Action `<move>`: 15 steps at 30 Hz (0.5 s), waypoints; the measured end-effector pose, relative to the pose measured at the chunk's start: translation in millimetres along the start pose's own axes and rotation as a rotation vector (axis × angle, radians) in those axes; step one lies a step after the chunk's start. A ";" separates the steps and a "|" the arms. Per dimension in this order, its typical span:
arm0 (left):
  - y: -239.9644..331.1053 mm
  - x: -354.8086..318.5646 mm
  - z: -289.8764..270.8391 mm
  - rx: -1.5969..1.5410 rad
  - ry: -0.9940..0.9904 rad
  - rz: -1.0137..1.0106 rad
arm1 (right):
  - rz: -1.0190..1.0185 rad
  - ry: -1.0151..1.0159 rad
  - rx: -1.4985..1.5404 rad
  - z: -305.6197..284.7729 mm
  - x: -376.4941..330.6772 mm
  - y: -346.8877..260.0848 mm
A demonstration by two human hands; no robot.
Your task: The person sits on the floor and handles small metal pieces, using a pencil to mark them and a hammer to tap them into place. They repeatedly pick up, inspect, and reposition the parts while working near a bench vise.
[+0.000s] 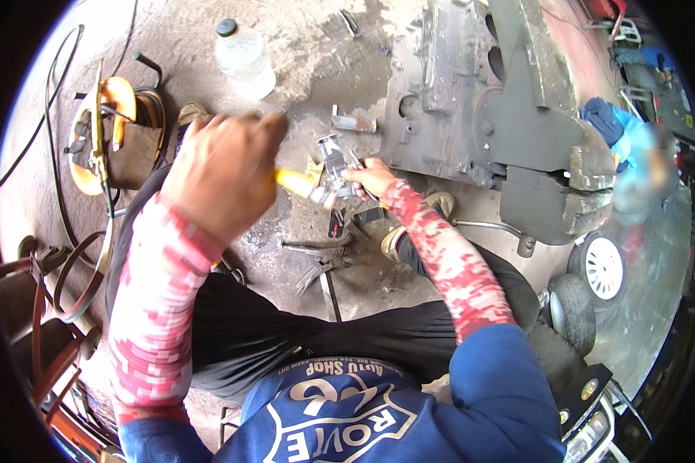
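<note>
My left hand (225, 171) is closed in a fist, close to the camera. A yellow-handled tool (295, 183) juts from it to the right; its pale far end reaches a grey metal part (333, 166), and I cannot tell what kind of tool it is. My right hand (372, 177) pinches the near right side of that metal part, with a thin dark rod (354, 158) rising by the fingers. The part is upright over the concrete between my feet, and whether the tool touches it is unclear. Grey metal tongs or pliers (320, 262) lie nearer to me.
A clear bottle (244, 63) with a dark cap stands at the far left. Hoses and a reel-like yellow item (100, 139) lie left. A big grey metal panel (471, 100) fills the far right. Beyond are a tyre with white rim (601, 267) and a person in blue (637, 154).
</note>
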State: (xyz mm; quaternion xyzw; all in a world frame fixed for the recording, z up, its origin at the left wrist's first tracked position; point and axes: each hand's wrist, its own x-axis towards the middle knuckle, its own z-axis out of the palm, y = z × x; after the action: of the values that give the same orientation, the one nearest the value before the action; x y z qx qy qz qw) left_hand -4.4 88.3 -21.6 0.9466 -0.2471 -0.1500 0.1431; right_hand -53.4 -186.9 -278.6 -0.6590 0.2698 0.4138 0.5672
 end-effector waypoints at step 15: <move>-11.8 27.9 -55.9 -0.739 -0.297 0.268 | -0.648 -0.286 0.185 22.0 -235.6 -154.1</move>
State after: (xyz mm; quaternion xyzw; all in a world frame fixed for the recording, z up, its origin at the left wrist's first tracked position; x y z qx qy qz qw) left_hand 43.7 95.0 19.4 0.7593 -0.3155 -0.3436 0.4538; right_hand -52.1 -159.8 2.5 -0.5918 0.0015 0.2745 0.7579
